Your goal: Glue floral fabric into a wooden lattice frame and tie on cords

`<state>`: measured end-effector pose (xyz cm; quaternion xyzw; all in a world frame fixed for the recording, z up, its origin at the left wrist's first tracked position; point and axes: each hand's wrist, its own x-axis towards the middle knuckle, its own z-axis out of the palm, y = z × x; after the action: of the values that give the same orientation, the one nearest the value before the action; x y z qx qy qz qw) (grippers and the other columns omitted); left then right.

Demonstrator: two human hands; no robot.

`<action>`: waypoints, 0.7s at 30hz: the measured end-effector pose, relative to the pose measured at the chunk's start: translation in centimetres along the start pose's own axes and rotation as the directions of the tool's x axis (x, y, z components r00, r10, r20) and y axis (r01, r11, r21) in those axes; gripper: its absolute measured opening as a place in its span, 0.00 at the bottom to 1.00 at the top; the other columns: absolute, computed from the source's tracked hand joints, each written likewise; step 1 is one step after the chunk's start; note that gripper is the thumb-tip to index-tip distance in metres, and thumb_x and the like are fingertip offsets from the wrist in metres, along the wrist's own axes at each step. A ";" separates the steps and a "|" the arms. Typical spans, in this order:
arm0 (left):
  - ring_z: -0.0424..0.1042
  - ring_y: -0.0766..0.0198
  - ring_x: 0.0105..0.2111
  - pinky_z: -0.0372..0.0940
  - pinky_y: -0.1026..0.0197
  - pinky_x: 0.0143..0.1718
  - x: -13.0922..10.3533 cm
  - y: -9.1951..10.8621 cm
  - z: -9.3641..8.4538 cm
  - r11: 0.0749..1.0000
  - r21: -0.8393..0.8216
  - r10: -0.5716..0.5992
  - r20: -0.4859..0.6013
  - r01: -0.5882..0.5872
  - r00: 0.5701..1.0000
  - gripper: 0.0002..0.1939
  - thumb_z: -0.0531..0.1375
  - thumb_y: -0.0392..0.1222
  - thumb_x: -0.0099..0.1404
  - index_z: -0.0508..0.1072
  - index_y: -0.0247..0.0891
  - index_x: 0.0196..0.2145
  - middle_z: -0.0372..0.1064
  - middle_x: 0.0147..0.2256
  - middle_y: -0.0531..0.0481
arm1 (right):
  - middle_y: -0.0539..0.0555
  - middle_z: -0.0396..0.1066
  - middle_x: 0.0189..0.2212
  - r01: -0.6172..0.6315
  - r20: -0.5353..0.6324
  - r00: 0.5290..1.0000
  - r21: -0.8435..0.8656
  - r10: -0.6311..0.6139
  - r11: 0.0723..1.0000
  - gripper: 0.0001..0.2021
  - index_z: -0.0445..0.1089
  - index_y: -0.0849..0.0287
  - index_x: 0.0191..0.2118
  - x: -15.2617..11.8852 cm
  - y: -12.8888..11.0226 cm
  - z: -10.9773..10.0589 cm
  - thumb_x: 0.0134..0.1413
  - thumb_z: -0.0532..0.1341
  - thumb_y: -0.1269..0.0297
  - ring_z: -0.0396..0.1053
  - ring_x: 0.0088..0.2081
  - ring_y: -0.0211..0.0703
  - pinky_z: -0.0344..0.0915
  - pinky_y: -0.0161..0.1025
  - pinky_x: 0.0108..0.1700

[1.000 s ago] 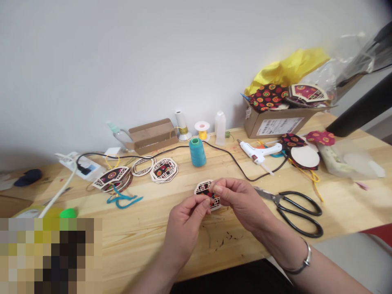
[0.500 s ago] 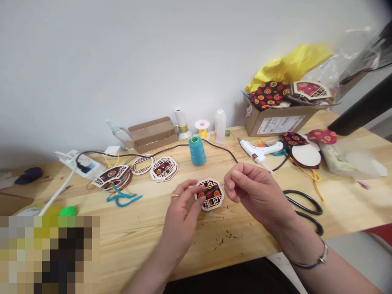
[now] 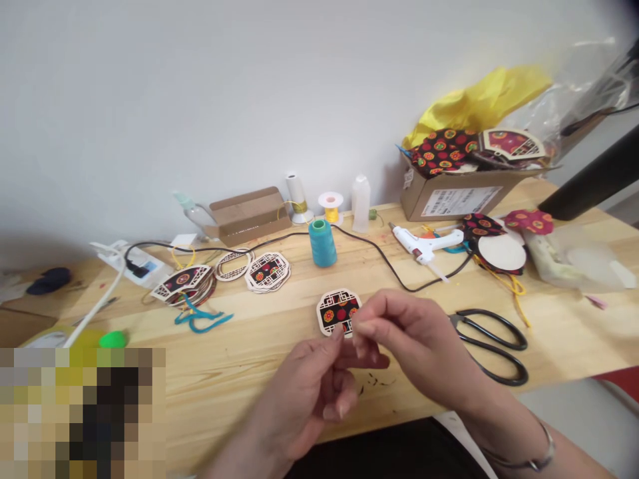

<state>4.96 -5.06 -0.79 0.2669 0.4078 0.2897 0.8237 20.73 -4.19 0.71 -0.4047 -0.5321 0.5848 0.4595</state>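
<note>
My right hand [image 3: 399,339] is closed in a pinch, thumb against forefinger; whatever it holds is too fine to make out. Just below and left of it, my left hand [image 3: 319,382] is turned partly palm up, thumb raised and fingers loosely bent, with nothing visible in it. Behind both hands, flat on the table, lies a wooden lattice piece [image 3: 327,309] backed with dark flowered fabric. My right hand covers its right edge. A teal thread cone [image 3: 323,245] stands farther back. Black-handled scissors [image 3: 492,329] lie beside my right hand, their blades hidden by it.
A white glue gun [image 3: 424,243] and its black cord lie right of the cone. More lattice pieces [image 3: 268,273] and fan-shaped pieces [image 3: 182,286] sit at the left. A full cardboard box [image 3: 449,196], thread spools [image 3: 330,207] and a white bottle [image 3: 360,203] stand along the wall.
My left hand has left the lattice piece, come nearer and turned palm up. My right hand has moved down and left to meet it, uncovering more of the scissors.
</note>
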 end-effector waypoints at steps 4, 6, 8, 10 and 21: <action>0.47 0.76 0.13 0.39 0.68 0.16 0.3 0.0 -0.1 0.999 -0.045 0.016 -0.029 -0.017 0.999 0.15 0.61 0.48 0.59 0.73 0.34 0.21 0.58 0.15 0.56 | 0.48 0.74 0.30 0.104 0.242 0.969 -0.266 -0.038 0.958 0.08 0.66 0.58 0.31 -1.8 -0.6 0.5 0.58 0.55 0.76 0.70 0.33 0.33 0.65 0.29 0.38; 0.44 0.76 0.14 0.40 0.68 0.17 0.4 0.0 -0.2 1.000 -0.020 0.005 -0.065 -0.006 0.998 0.12 0.62 0.45 0.58 0.76 0.32 0.25 0.53 0.13 0.59 | 0.49 0.74 0.34 0.179 0.313 0.948 -0.387 -0.054 0.904 0.09 0.67 0.58 0.32 -2.3 -0.7 0.7 0.55 0.55 0.78 0.70 0.37 0.35 0.64 0.30 0.41; 0.41 0.77 0.14 0.39 0.69 0.17 0.4 0.1 -0.2 1.000 0.002 -0.004 -0.105 0.004 0.994 0.11 0.64 0.44 0.57 0.78 0.30 0.28 0.50 0.12 0.61 | 0.51 0.74 0.33 0.244 0.344 0.936 -0.496 -0.069 0.833 0.09 0.67 0.59 0.30 -2.6 -0.6 0.8 0.53 0.55 0.79 0.70 0.36 0.36 0.64 0.31 0.40; 0.41 0.78 0.13 0.38 0.69 0.17 0.6 0.2 -0.2 1.000 0.011 0.001 -0.130 0.001 0.991 0.12 0.64 0.44 0.56 0.77 0.30 0.27 0.53 0.12 0.60 | 0.51 0.74 0.30 0.261 0.364 0.930 -0.566 -0.046 0.782 0.09 0.68 0.60 0.28 -2.8 -0.6 0.9 0.51 0.55 0.80 0.69 0.33 0.37 0.64 0.30 0.37; 0.56 0.75 0.17 0.47 0.71 0.18 1.5 0.2 -0.8 0.984 0.052 0.176 -0.244 -0.169 0.954 0.11 0.66 0.43 0.55 0.76 0.30 0.29 0.65 0.19 0.54 | 0.49 0.76 0.30 0.191 0.532 0.827 -0.570 0.182 0.799 0.06 0.74 0.59 0.33 -3.2 -0.4 0.5 0.55 0.59 0.71 0.72 0.32 0.37 0.62 0.29 0.34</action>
<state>4.99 -3.73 -1.88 0.2757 0.4867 0.3853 0.7339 21.11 -7.45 1.16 -0.3370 -0.8013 0.4766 0.1308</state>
